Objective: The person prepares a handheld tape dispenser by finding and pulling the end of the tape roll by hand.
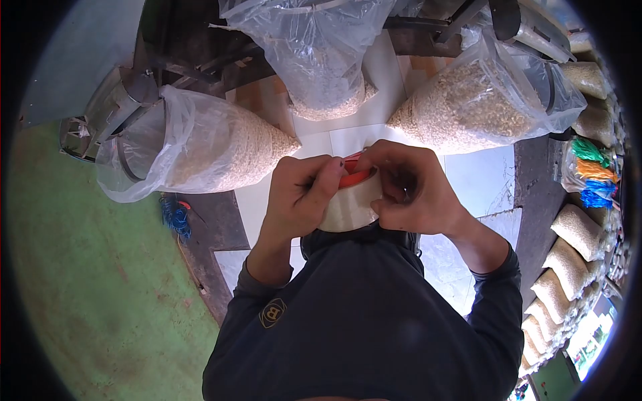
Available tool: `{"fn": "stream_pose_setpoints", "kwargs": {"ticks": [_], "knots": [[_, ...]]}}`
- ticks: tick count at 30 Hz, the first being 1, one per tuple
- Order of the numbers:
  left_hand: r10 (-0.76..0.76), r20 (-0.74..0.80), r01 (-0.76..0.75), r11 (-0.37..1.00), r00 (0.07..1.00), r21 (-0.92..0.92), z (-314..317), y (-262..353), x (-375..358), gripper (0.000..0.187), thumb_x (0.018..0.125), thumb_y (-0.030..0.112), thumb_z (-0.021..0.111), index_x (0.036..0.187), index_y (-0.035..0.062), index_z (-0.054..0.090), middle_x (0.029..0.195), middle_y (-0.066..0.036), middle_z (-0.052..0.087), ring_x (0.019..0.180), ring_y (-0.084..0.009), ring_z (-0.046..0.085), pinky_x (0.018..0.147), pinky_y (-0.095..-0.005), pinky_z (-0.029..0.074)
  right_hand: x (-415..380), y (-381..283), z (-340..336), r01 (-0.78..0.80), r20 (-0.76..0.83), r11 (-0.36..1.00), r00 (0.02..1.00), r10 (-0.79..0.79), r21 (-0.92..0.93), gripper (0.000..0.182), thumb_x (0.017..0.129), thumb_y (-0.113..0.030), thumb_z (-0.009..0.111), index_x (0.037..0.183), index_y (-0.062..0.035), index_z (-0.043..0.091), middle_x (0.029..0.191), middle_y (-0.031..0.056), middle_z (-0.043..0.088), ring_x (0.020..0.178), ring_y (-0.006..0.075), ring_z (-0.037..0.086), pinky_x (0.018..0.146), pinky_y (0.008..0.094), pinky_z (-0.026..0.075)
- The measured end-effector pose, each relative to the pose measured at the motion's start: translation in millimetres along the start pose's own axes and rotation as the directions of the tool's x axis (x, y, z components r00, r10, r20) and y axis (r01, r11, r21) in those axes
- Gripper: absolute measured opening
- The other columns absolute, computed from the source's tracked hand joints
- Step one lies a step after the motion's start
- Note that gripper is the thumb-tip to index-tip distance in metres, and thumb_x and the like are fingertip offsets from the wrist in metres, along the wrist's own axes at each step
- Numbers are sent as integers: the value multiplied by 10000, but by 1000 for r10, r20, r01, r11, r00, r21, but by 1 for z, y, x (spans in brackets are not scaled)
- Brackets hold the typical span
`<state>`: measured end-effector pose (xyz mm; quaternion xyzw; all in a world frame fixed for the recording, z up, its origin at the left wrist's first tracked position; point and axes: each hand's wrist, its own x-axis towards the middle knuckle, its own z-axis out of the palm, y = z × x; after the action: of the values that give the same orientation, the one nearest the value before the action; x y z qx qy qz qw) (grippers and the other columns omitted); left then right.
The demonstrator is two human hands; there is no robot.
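Note:
In front of my waist is a wide roll of clear packing tape (350, 208) with an orange-red inner core, its opening facing up. My left hand (301, 194) is closed around the roll's left side, the thumb lying by the rim. At the right side, my right hand (416, 188) is curled with the fingers bent and the thumb tip against the tape's outer face. Whether it pinches a loose tape end cannot be seen. Just beyond my hands stand three clear plastic bags of pale puffed pieces: a left bag (224, 144), a middle bag (324, 70) and a right bag (468, 100).
Metal chutes or holders, including one at the left (130, 93), stand at the bags' mouths. White tiles (468, 267) cover the work surface. Filled bags (568, 244) are stacked along the right, near green, orange and blue plastic bundles (595, 170). Blue cord (175, 217) lies at the left.

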<state>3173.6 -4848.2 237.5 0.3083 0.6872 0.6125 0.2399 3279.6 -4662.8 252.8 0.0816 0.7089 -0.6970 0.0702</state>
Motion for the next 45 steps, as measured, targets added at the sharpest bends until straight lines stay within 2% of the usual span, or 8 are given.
{"fn": "stream_pose_setpoints", "kwargs": {"ticks": [6,11,20,32,36,38,41,45], "knots": [[-38,32,37,999,999,30,-3,-4,-3,299,983,155,546,796,-54,651,549,-61,525,511,-75,443,484,-286,349,1,7,2,-81,26,997,996,81,-15,419,654,49,643,1070,-1,650,965,-37,632,651,-1,393,581,183,339],[-56,26,56,998,998,-9,-3,-6,-2,299,984,161,545,811,-57,656,569,-62,541,536,-72,460,505,-278,364,3,10,-3,-127,100,957,990,104,262,444,663,38,652,1105,6,624,891,-38,597,649,9,364,599,187,311],[-84,26,85,996,996,-34,-5,-14,-1,296,984,161,546,817,-56,659,565,-56,537,536,-69,453,503,-277,359,4,10,5,-120,25,990,993,118,72,457,664,-79,692,1108,9,629,642,-60,392,576,36,337,528,235,274],[-88,72,86,996,994,30,2,-24,-2,323,985,210,566,821,-47,674,511,-70,471,491,-81,409,474,-294,334,2,10,3,-233,68,972,971,231,20,489,650,14,652,1137,-18,609,893,-61,534,700,5,384,602,191,337],[-90,70,85,994,994,64,7,-25,2,335,990,221,565,813,-44,669,508,-70,453,490,-81,391,473,-297,331,4,15,7,-239,46,969,971,236,64,482,650,17,644,1129,-22,608,898,-57,555,698,3,394,603,195,343],[-79,66,75,995,995,60,8,-26,3,335,990,218,563,807,-43,666,509,-70,450,492,-80,386,473,-297,329,5,16,8,-184,-9,978,982,186,102,432,666,-22,674,1093,18,629,678,-28,464,621,46,424,566,237,361],[-97,67,95,995,993,40,9,-30,3,334,990,213,560,803,-44,660,515,-69,449,497,-78,385,476,-295,329,4,32,3,-143,-32,987,990,141,-69,433,687,10,639,1119,21,616,705,-23,498,631,44,448,585,228,381],[-100,17,100,995,995,23,6,-25,4,330,990,192,555,779,-46,641,527,-38,466,527,-62,389,488,-281,328,3,30,-2,-145,-5,988,989,145,58,430,708,30,602,1138,22,601,750,-17,521,691,49,492,620,214,411]]}}
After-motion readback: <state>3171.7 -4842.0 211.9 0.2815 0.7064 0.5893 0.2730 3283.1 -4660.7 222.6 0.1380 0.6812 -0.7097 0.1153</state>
